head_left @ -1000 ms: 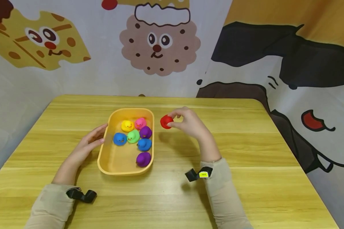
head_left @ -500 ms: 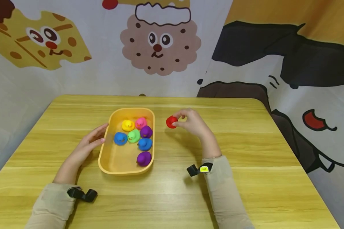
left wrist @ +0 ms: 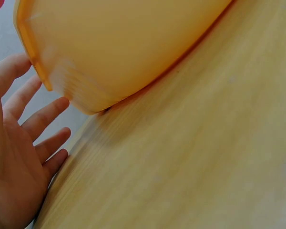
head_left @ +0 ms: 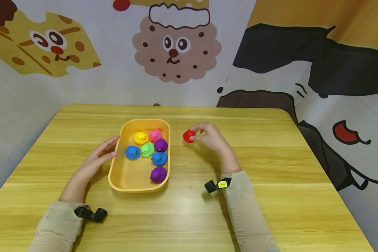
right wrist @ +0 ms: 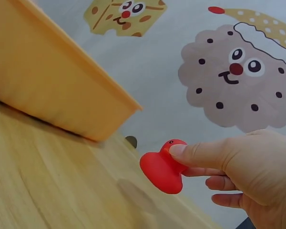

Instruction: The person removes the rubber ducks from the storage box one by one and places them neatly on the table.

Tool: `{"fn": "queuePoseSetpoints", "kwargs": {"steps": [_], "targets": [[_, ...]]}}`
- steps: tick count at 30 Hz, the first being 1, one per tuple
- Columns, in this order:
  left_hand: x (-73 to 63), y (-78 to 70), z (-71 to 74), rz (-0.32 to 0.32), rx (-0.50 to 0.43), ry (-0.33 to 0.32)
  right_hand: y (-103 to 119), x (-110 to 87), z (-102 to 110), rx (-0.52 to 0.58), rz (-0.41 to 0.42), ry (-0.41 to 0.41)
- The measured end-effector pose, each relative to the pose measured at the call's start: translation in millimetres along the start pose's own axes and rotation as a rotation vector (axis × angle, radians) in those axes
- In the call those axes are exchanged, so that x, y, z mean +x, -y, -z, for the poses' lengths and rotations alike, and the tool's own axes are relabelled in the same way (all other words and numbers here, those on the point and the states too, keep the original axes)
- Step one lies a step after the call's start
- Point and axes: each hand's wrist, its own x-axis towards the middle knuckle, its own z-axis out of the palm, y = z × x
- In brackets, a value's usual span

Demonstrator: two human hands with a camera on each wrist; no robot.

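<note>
My right hand (head_left: 209,136) pinches a red rubber duck (head_left: 188,136) between thumb and fingers, to the right of a yellow plastic tray (head_left: 113,183). The right wrist view shows the duck (right wrist: 162,171) raised off the table, its shadow below. At the tray's left side is my left hand (head_left: 96,157), its relaxed fingers touching the rim. Spread fingers show in the left wrist view, beside the tray wall (left wrist: 133,47). Inside the tray lie a yellow duck (head_left: 141,138), a pink duck (head_left: 155,135), a green duck (head_left: 147,149), and blue ducks (head_left: 133,152) and purple ducks (head_left: 158,174).
The tray stands on a wood-grain table (head_left: 271,150), left of its middle. Behind the table hangs a cloth (head_left: 110,87) printed with cartoon figures. Each sleeve cuff carries a black wrist camera, such as the right one (head_left: 211,186).
My right hand has moved slightly right, away from the tray, with the red duck, then a little lower. The left hand and the tray stay where they were.
</note>
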Motion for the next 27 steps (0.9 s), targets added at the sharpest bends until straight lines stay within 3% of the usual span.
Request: {"fn": "queuePoseSetpoints", "kwargs": {"steps": [27], "targets": [[0.3, 1.0, 0.2, 0.010, 0.006, -0.002, -17.1, 4.3, -16.6, 0.048, -0.074, 0.026]]}}
